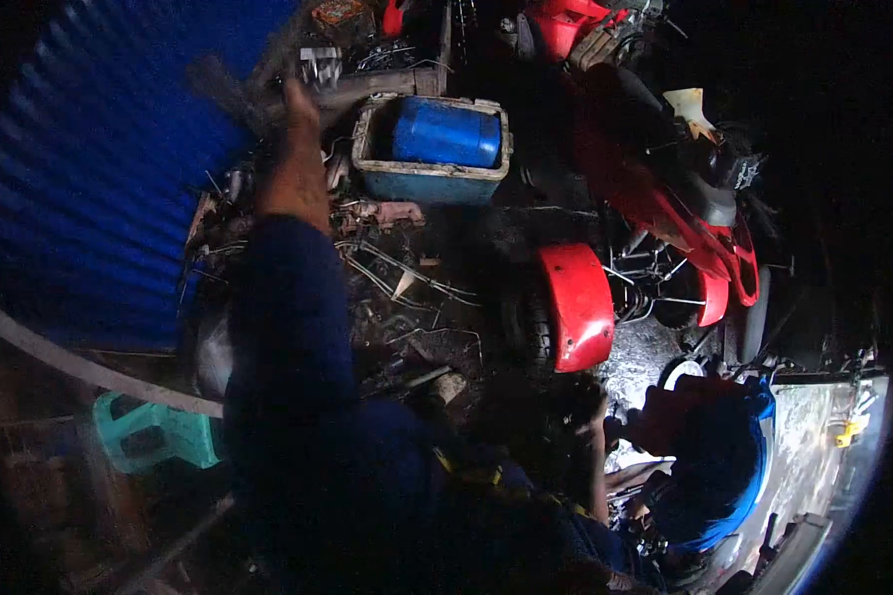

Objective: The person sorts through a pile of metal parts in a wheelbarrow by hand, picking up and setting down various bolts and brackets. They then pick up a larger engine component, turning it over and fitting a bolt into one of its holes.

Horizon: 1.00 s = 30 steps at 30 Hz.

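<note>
My left arm, in a dark blue sleeve (293, 317), reaches far forward with the forearm bare. At its end my left hand (299, 99) is dark and smeared by motion. A blurred grey shape (236, 91) overlaps the fingers, and I cannot tell whether it is held. Just beyond are a striped light-coloured part (320, 67) and a beam (392, 85). Right of my hand stands a grimy tub (432, 186) with a blue plastic container (446, 132) lying in it. My right hand does not show.
Metal parts and rods (407, 273) litter the ground. Blue corrugated sheet (99, 178) stands left, above a green plastic stool (154, 433). A red-fendered vehicle (577, 309) is right of centre. At lower right a person in blue and red (704, 451) is beside a bare forearm (598, 466).
</note>
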### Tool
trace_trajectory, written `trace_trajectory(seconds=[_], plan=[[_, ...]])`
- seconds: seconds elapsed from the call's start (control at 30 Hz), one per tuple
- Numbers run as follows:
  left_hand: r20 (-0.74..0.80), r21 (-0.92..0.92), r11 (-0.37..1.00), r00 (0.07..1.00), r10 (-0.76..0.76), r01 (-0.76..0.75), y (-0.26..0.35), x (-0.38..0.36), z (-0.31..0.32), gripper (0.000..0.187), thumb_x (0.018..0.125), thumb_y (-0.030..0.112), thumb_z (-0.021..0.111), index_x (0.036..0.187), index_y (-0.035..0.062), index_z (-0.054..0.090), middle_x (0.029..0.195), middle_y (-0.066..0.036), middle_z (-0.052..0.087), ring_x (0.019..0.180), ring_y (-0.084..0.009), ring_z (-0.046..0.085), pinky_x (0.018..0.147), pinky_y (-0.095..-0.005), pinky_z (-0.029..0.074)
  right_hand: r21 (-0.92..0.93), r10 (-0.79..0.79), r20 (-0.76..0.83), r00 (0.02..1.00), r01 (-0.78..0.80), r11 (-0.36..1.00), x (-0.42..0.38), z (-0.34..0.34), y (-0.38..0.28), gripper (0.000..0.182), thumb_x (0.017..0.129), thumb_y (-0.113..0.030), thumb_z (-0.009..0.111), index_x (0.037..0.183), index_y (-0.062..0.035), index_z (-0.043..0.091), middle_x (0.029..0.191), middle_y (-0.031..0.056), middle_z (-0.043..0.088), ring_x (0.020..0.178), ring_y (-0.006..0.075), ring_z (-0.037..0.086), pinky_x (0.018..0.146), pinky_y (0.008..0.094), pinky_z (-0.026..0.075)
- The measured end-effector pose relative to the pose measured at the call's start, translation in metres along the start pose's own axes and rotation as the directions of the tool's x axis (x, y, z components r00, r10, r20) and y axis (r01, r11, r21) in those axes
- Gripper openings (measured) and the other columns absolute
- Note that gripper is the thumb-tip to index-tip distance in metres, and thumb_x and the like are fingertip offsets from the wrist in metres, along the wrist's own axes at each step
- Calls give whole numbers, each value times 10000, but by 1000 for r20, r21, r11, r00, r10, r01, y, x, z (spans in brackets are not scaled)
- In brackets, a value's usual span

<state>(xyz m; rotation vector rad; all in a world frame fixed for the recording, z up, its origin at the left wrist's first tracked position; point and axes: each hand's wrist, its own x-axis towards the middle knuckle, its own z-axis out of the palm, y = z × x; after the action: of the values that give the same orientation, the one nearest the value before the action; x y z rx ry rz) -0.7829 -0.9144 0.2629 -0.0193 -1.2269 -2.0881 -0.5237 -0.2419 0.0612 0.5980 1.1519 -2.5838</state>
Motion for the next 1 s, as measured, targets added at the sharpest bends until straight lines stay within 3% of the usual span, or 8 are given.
trace_trajectory(seconds=[0.1, 0.2, 0.33, 0.43, 0.6, 0.7, 0.83, 1.0], plan=[[-297, 53, 998, 955, -20, 37, 23, 15, 19, 524, 782, 454, 427, 1115, 51, 422, 1066, -84, 476, 958, -263, 458, 794, -411, 397, 94, 45, -61, 997, -39, 995, -9, -10, 5, 291, 786, -305, 443, 981, -94, 494, 888, 70, 515, 837, 251, 504, 711, 382, 428], [-235, -78, 932, 902, -361, 353, 13, -34, 20, 493, 770, 475, 446, 1096, 106, 444, 970, -66, 518, 828, -215, 528, 665, -364, 442, 107, 59, -56, 997, -53, 993, -4, -5, 13, 317, 784, -311, 445, 1010, -90, 471, 928, 84, 490, 865, 267, 486, 727, 396, 416], [-24, 139, 888, 898, -439, 438, -47, -205, 28, 334, 775, 455, 464, 708, 129, 440, 551, 17, 430, 515, -108, 424, 553, -267, 365, 40, 99, 21, 995, -100, 994, 12, 18, 22, 357, 780, -319, 448, 1049, -84, 440, 983, 102, 457, 903, 289, 464, 748, 416, 399], [122, -12, 713, 709, -694, 701, -98, -361, 36, 520, 757, 503, 427, 1068, 87, 454, 892, -48, 538, 741, -162, 524, 773, -437, 391, -74, 146, 124, 981, -138, 988, 35, 55, 30, 389, 777, -325, 450, 1078, -80, 417, 1024, 115, 432, 931, 306, 446, 765, 430, 387], [63, -28, 526, 527, -848, 850, -94, -500, 91, 523, 759, 503, 423, 1074, 87, 450, 906, -54, 534, 751, -173, 522, 776, -440, 387, -458, 277, 313, 908, -110, 882, 52, 134, 37, 446, 773, -335, 454, 1126, -72, 378, 1092, 138, 391, 978, 334, 418, 792, 455, 367], [1, -69, 532, 534, -846, 844, -91, -506, 91, 525, 760, 503, 420, 1077, 86, 447, 915, -57, 531, 757, -179, 521, 778, -442, 385, -750, 357, 395, 846, 73, 657, 47, 164, 55, 482, 770, -341, 456, 1155, -68, 355, 1132, 151, 366, 1007, 350, 401, 808, 469, 355], [-92, -120, 556, 549, -831, 822, -83, -505, 73, 527, 761, 503, 417, 1082, 85, 444, 927, -62, 528, 765, -188, 519, 780, -444, 382, -875, 353, 459, 815, 484, 20, 32, 185, 94, 532, 767, -349, 459, 1193, -62, 324, 1187, 169, 333, 1044, 372, 378, 829, 489, 339], [-180, -168, 581, 555, -813, 797, -72, -495, 44, 530, 763, 503, 413, 1087, 84, 440, 942, -68, 525, 775, -198, 518, 783, -447, 379, -773, 273, 294, 916, 395, -496, 17, 208, 140, 595, 762, -359, 462, 1241, -54, 285, 1255, 192, 291, 1091, 400, 349, 856, 513, 319]])
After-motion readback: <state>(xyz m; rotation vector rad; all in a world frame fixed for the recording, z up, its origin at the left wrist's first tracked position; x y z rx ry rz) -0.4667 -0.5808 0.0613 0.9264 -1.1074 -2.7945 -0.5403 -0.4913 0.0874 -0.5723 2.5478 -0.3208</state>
